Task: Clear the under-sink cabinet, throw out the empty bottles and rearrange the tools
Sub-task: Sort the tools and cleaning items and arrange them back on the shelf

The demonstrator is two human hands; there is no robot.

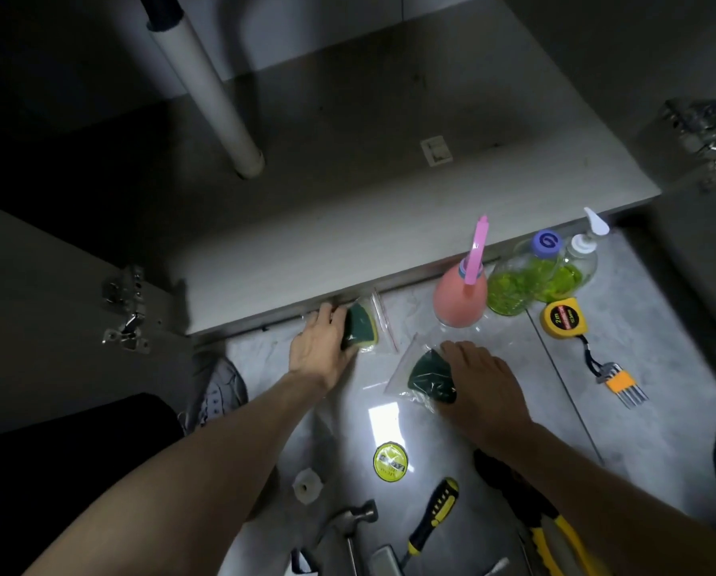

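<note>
My left hand (321,347) grips a bagged green-and-yellow sponge (362,328) on the floor at the cabinet's front edge. My right hand (483,386) rests on a second bagged green sponge (429,376), fingers closed around its right side. A pink bottle (460,297) with a pink nozzle, a bottle of green liquid with a purple cap (526,276) and a pump bottle (576,264) stand on the floor by the cabinet edge. Tools lie near me: a hammer (350,525), a black-and-yellow screwdriver (433,517), a yellow tape measure (562,318) and a hex key set (620,386).
The cabinet floor (348,201) lies bare under a white drain pipe (210,89). Open doors with hinges (125,309) flank both sides. A yellow tape roll (389,461), a white plastic nut (306,486) and a yellow-handled tool (551,538) lie on the tiles. My shoe (219,392) is at the left.
</note>
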